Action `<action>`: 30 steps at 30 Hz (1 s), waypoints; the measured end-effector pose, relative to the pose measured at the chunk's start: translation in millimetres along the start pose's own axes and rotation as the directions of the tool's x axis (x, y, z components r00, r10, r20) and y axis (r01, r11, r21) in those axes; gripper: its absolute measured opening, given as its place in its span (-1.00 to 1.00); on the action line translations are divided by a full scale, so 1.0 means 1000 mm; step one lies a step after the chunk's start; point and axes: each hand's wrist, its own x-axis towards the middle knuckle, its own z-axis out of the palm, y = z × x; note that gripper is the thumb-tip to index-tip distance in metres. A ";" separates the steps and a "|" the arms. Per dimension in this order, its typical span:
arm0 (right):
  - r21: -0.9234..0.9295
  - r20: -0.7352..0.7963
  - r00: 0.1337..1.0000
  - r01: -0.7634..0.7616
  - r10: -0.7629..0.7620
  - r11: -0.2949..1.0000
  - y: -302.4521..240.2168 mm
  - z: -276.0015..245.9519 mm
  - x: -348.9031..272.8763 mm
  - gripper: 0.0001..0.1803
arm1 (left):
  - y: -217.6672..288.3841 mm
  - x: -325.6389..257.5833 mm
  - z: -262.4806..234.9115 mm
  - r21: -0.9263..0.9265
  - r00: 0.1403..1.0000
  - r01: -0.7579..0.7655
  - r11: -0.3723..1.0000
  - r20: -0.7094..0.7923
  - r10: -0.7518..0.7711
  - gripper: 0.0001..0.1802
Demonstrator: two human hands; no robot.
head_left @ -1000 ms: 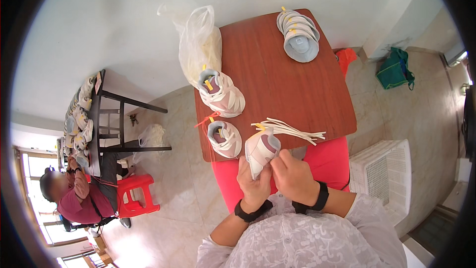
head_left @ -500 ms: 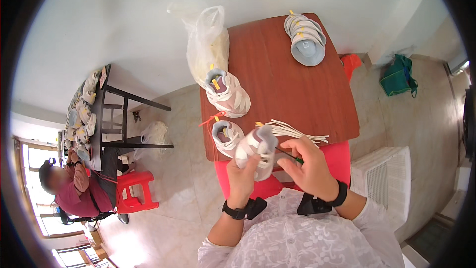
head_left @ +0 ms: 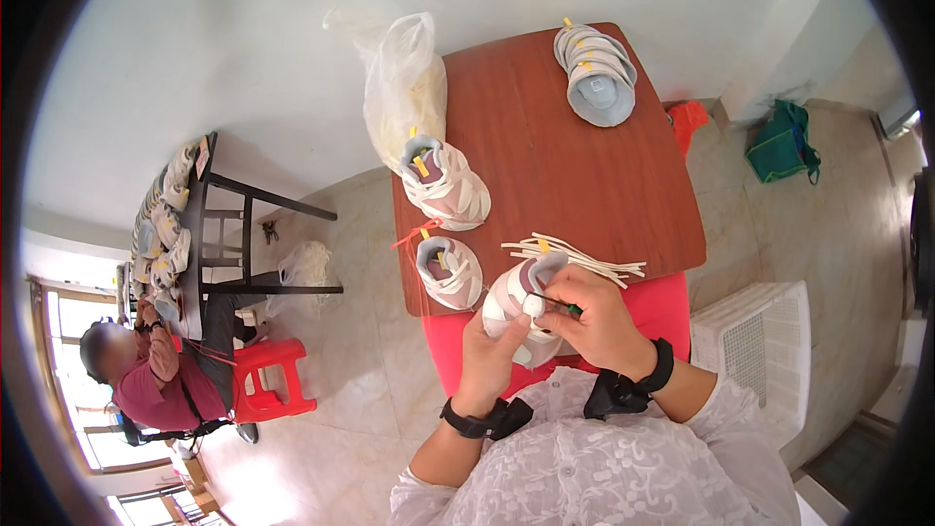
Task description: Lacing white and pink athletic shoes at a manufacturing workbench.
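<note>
A white and pinkish shoe upper point(head_left: 503, 298) with a yellow tab is held by my left hand point(head_left: 485, 358), the thumb lying across its side. My right hand point(head_left: 606, 324) grips a thin dark tool with a green end point(head_left: 575, 310), its fingers against the upper's lacing area. The tool's tip is hidden at the upper. Just beyond my hands, a bundle of white laces point(head_left: 594, 259) lies along the table's near edge. Two laced uppers rest to the left: a nearer one point(head_left: 450, 275) and a farther one point(head_left: 450, 185).
Nested uppers point(head_left: 602, 97) stand at the brown table's point(head_left: 555, 166) far right corner. A clear plastic bag point(head_left: 404, 88) stands behind the left uppers. Right of me is a white crate point(head_left: 760, 360). At far left, a person point(head_left: 166, 380) sits by another table of shoes.
The upper has turned and shifted slightly right in my left hand. My right hand has moved left and closed in on it with the tool.
</note>
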 end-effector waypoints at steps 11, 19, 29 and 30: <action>0.041 0.195 0.979 0.055 -0.062 0.998 0.009 -0.015 0.009 -0.82 | -0.003 -0.001 -0.001 -0.160 0.989 0.135 0.978 0.087 -0.122 -0.62; -0.142 0.109 0.981 0.176 -0.162 0.974 0.010 -0.012 0.005 -0.88 | -0.004 0.000 -0.011 -0.137 0.942 0.284 0.949 0.224 -0.249 -0.56; -0.266 -0.007 0.981 0.187 -0.196 0.946 0.011 0.001 -0.002 -0.89 | -0.004 -0.001 0.003 -0.177 0.988 0.152 0.972 0.045 -0.146 -0.63; -0.266 -0.007 0.981 0.187 -0.196 0.946 0.009 -0.001 -0.002 -0.89 | -0.003 -0.002 0.005 -0.158 0.994 0.108 0.981 0.012 -0.107 -0.65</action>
